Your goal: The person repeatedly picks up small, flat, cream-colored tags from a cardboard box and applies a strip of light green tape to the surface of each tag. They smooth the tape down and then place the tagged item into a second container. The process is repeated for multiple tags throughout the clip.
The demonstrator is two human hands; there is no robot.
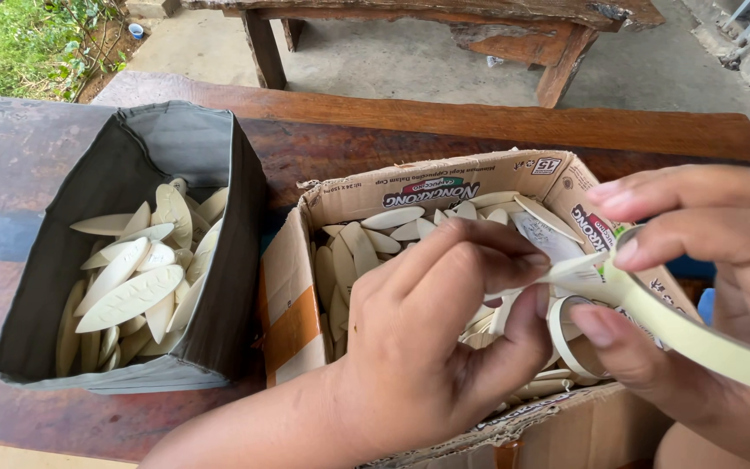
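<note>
A dark, worn wooden desk (28,148) carries two containers. On its left part stands a grey fabric box (219,287) with soft, upright walls, set square on the wood. Just to the right of it, side touching or nearly touching side, stands an open brown cardboard box (292,304) with its flaps turned out. The far edge of the desk is a lighter, reddish plank (479,122) running left to right. Beyond it lies a concrete floor (410,61), which bears a rough wooden bench (557,43).
</note>
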